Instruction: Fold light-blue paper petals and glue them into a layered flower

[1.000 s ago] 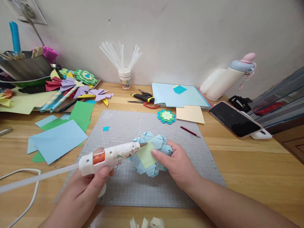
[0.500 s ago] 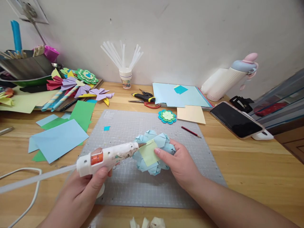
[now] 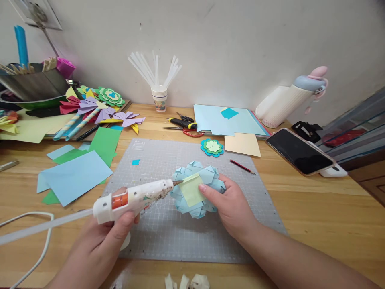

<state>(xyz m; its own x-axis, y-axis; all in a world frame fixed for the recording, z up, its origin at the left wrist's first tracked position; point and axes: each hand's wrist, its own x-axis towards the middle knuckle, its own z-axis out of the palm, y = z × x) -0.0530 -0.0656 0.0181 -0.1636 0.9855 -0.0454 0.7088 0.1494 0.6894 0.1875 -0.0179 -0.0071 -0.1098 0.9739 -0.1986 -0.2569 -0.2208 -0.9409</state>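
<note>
My left hand is wrapped round a white glue gun with an orange part and a long glue stick out of its back. The gun's dark tip points right, at the left edge of a pale yellow-green paper square. That square lies on a light blue folded-paper flower. My right hand grips the flower at its right side, thumb on the square, other fingers mostly hidden behind. Both are held over a grey cutting mat.
A small layered paper flower and a pencil lie on the mat. Behind are scissors and a cutter, and a straw-filled cup. Paper sheets lie left; a phone rests right.
The glue gun's tip has shifted slightly left. The blue flower, in my right hand, has moved a little up and to the right.
</note>
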